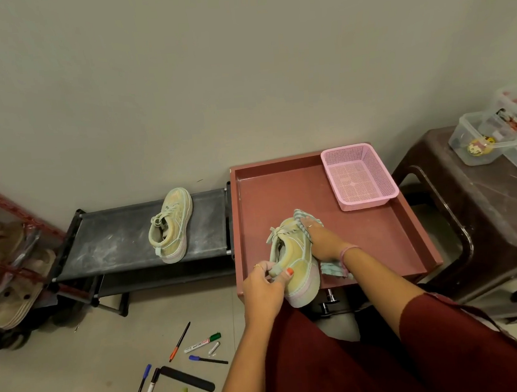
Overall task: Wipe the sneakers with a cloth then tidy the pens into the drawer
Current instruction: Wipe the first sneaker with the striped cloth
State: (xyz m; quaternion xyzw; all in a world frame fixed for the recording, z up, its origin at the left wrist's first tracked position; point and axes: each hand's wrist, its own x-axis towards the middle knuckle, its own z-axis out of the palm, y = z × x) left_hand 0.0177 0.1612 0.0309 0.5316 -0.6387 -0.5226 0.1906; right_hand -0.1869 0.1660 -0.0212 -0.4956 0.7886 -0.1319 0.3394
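A pale green and yellow sneaker rests on the front edge of a red-brown tray-topped cabinet. My left hand grips its heel. My right hand presses a light striped cloth against the sneaker's right side; the cloth shows past my fingers and below my wrist. The second sneaker lies on a low black shoe rack to the left. Several pens and markers lie scattered on the floor at the lower left.
A pink mesh basket stands at the tray's back right. Drawer knobs show below the tray's front edge. A brown plastic stool with clear containers is on the right. A red rack with sandals stands far left.
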